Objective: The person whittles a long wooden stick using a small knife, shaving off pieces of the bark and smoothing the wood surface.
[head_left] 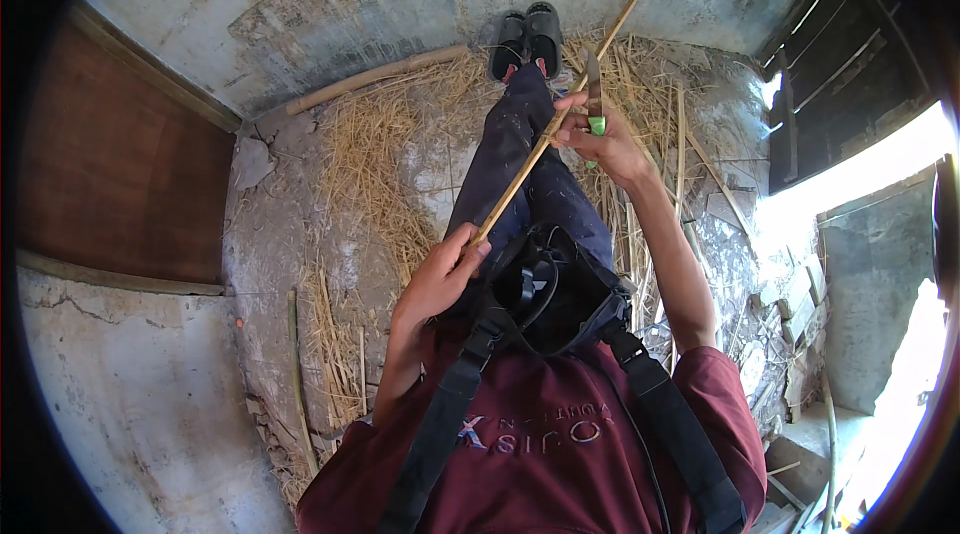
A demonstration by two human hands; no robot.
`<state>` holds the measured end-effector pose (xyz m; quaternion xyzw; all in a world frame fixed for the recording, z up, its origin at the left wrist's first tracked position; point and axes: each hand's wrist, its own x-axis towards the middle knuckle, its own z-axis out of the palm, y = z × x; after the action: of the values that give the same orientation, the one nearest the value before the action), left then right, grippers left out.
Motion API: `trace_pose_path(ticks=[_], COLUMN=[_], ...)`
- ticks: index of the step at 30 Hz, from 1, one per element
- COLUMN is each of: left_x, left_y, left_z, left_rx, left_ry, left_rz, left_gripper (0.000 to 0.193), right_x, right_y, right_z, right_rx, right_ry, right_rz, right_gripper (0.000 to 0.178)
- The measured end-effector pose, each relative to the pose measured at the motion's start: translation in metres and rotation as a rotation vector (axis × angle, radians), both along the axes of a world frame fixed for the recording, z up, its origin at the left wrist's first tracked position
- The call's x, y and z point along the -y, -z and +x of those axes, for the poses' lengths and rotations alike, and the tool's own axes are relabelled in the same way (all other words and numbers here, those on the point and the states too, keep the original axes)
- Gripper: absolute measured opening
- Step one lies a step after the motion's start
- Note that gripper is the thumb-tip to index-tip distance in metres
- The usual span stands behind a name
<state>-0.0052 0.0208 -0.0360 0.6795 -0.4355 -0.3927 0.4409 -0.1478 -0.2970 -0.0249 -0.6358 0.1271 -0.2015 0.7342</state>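
Left hand [440,274]: fingers curled, thumb along the top, gripping the near end of a thin yellow-brown strip [522,174], looks like split bamboo or wood. Right hand [608,142]: fingers bent round the green handle of a knife [595,84], blade pointing away from the body; index and thumb tips sit at the strip about mid-length. Can't tell how hard they press, or whether the blade touches the strip. Strip runs diagonally from the left hand, over the thighs, up and right past the shoes [527,39], far end free in front of the wall [340,24]. Below the hands: dark trousers [490,144], legs out straight, and an open black bag [560,309] at the waist, straps over a maroon shirt [560,454]. Loose straw [370,174] lies both sides of the legs, more strips at right. Round pole [380,79] along the wall base, left of the shoes. Brown panel [140,144] far left, bright opening far right.
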Motion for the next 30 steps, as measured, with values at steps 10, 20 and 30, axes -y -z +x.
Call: trace_pose_path(ticks=[10,20,30], left_x=[0.002,0.004,-0.010], left_y=[-0.005,-0.015,-0.002], left_z=[-0.003,0.005,0.015], left_rx=[-0.267,-0.508,-0.425], left_ry=[0.041,0.143,0.065], left_rz=[-0.007,0.008,0.067], left_gripper=[0.023,0.026,0.038], right_x=[0.007,0.011,0.049], right_y=[0.022,0.042,0.036], right_z=[-0.005,-0.006,-0.039], right_rx=[0.244,0.616,0.427], right_ry=[-0.116,-0.274,-0.065], right_rz=[0.378,0.738,0.585], right_gripper=[0.033,0.034,0.030])
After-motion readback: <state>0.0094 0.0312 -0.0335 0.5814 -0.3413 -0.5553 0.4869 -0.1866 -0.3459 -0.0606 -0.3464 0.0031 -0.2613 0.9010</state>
